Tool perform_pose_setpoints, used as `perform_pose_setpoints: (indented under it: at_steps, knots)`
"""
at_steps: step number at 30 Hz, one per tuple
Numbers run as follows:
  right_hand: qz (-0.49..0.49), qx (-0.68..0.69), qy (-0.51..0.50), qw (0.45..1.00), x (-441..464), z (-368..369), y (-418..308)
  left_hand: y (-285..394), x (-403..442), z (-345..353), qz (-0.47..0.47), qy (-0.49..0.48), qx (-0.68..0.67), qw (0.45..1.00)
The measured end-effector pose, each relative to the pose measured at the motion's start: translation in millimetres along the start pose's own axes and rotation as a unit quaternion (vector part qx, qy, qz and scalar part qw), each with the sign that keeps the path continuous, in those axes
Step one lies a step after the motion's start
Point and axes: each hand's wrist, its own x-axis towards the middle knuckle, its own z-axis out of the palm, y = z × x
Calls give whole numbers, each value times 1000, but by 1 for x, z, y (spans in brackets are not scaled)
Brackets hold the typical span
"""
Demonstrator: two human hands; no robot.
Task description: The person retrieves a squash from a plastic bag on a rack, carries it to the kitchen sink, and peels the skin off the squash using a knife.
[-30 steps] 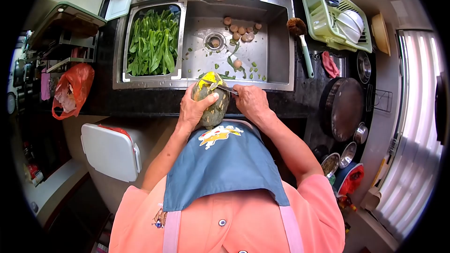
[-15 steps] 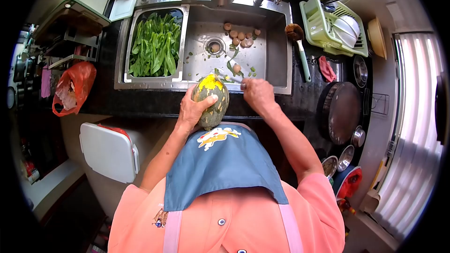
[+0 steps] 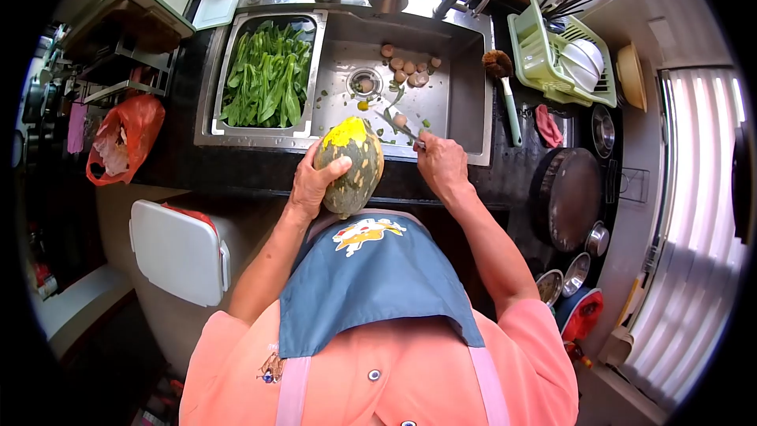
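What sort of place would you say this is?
It looks like a kitchen: there is a sink with leafy greens beside its basin, a dish rack and a pan.

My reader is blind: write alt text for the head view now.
A left hand holds a squash, partly peeled to yellow, before a sink; the right hand holds a knife. Leafy greens fill a tray at the sink's left.

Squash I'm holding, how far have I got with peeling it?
It looks early on. Done: the squash shows bare yellow flesh at its far end, and a yellow scrap lies in the sink. In hand: your left hand grips the squash; your right hand holds the knife, clear of it. Left: green skin covers most of the visible side. The underside is hidden.
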Motion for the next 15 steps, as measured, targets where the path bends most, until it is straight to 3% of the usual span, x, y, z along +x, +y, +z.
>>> perform_pose_setpoints:
  at_steps: [5, 8, 11, 12, 15]
  knots:
    - [-108, 11, 54, 993, -30, -16, -50, 0, 4, 10, -24, -17, -121, 992]
    - [-106, 12, 67, 992, -27, -6, -46, 7, -1, 18, -23, -9, -126, 992]
    - [-30, -19, 84, 996, -11, 3, -28, 9, -5, 19, -20, -21, -125, 992]
    - [34, -27, 39, 998, 1, 7, -9, 10, -7, 18, -16, -26, -126, 992]
    - [-11, 57, 41, 997, -10, -2, -5, 12, -4, 15, -12, -29, -135, 990]
